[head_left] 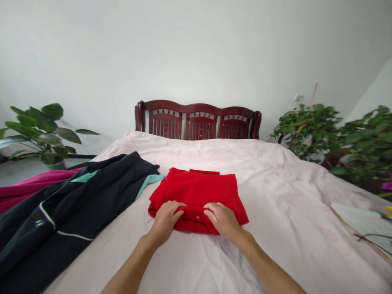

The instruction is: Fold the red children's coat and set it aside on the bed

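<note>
A folded red garment lies on the pale pink bedsheet in the middle of the bed. My left hand rests on its near left edge, fingers curled over the fabric. My right hand presses on the near right edge, fingers lying on the cloth. Both hands touch the near fold of the garment, close together.
A dark navy garment with teal and white trim sprawls at the left, over a magenta cloth. A dark red wooden headboard stands at the far end. Potted plants flank the bed, left and right. A light patterned cloth lies at the right edge.
</note>
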Tool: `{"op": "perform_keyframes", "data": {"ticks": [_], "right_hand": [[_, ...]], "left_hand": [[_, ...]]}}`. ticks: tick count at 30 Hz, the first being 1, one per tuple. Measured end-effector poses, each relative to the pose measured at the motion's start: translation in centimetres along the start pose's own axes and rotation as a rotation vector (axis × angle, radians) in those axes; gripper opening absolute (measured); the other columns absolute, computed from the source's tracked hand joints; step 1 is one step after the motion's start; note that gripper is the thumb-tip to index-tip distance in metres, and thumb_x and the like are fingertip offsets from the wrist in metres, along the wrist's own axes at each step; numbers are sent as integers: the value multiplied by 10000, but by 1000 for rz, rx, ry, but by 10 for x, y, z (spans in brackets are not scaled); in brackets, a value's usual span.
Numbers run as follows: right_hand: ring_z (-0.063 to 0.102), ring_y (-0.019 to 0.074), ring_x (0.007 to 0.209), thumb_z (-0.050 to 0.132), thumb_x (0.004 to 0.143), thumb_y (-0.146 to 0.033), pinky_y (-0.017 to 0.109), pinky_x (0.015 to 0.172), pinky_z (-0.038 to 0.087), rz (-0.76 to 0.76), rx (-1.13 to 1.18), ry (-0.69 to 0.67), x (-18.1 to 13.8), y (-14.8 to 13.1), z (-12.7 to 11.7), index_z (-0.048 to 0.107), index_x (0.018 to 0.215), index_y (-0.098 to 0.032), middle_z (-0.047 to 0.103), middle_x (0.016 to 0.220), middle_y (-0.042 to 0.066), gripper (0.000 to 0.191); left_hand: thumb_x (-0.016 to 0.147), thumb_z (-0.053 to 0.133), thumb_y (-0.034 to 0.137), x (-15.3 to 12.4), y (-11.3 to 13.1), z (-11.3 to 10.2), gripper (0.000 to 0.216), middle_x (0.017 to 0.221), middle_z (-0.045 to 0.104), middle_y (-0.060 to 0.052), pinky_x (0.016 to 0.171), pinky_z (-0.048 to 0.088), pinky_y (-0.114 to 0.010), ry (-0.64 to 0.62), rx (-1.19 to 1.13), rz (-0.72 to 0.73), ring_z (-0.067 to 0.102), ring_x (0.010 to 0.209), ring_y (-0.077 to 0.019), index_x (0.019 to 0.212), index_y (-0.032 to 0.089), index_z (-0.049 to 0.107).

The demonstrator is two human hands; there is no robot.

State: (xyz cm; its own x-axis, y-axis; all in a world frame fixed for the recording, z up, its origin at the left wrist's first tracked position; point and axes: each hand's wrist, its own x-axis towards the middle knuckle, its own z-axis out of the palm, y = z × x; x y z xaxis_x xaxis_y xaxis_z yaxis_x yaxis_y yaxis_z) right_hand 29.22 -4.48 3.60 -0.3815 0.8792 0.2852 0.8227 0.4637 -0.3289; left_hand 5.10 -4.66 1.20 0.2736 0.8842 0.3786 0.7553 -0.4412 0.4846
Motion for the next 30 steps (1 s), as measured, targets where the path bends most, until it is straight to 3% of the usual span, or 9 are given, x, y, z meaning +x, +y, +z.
{"op": "perform_keyframes", "data": {"ticks": [6, 10, 14, 20, 23, 26, 28, 30], "right_hand": [[590, 228, 955, 547, 935, -329, 351, 880, 421, -22, -24, 59, -17, -8, 7, 674, 1094, -233, 697, 1008, 52, 225], [568, 242, 1042, 669, 837, -261, 379, 902, 424, -52, -74, 91, -23, -13, 10, 585, 1277, -253, 653, 1170, 51, 448], [553, 255, 1054, 671, 833, -202, 412, 884, 424, -104, -212, 90, -31, -15, 16, 514, 1367, -285, 629, 1237, 55, 562], [482, 298, 1223, 725, 823, -331, 487, 1021, 355, -263, -351, 70, -52, -12, 25, 368, 1488, -316, 526, 1418, 73, 755], [400, 298, 1334, 693, 846, -354, 481, 1070, 328, -300, -303, 76, -65, -12, 24, 379, 1485, -309, 448, 1500, 69, 712], [394, 275, 1348, 604, 901, -268, 456, 1080, 344, -309, -155, 143, -77, -15, 18, 524, 1378, -301, 494, 1460, 58, 485], [484, 247, 1255, 529, 931, -210, 422, 1033, 399, -286, 21, 207, -86, -19, 14, 645, 1217, -279, 594, 1333, 68, 316], [582, 223, 1080, 495, 948, -228, 385, 940, 459, -209, 252, 184, -94, -22, 14, 705, 1067, -252, 675, 1127, 81, 243]], "left_hand": [[953, 488, 322, -11, -6, 4, 260, 1034, 698, -27, 901, 442, -356, 53, -106, 86, 603, 973, -209, 1141, 273, 660], [937, 519, 288, -12, -9, 5, 272, 1060, 695, -30, 919, 438, -358, 55, -143, 121, 599, 996, -210, 1173, 281, 655], [933, 515, 253, -15, -13, 8, 303, 1070, 690, -46, 922, 449, -379, 57, -141, 161, 594, 1008, -217, 1206, 277, 645], [860, 603, 196, -30, -8, 9, 486, 1229, 615, -65, 1016, 419, -481, -7, 81, 268, 532, 1130, -258, 1326, 331, 576], [823, 681, 320, -41, -5, 7, 643, 1360, 545, -59, 1111, 329, -558, -42, 154, 295, 460, 1257, -292, 1427, 351, 461], [919, 551, 331, -46, -6, 8, 543, 1412, 526, -45, 1143, 296, -556, -37, 162, 293, 422, 1326, -276, 1447, 358, 428], [965, 460, 299, -46, -9, 11, 458, 1397, 553, -40, 1142, 312, -536, -1, 127, 266, 441, 1324, -255, 1420, 350, 470], [972, 446, 291, -45, -12, 14, 397, 1352, 594, -38, 1134, 337, -509, 57, 73, 237, 481, 1295, -241, 1354, 332, 547]]}}
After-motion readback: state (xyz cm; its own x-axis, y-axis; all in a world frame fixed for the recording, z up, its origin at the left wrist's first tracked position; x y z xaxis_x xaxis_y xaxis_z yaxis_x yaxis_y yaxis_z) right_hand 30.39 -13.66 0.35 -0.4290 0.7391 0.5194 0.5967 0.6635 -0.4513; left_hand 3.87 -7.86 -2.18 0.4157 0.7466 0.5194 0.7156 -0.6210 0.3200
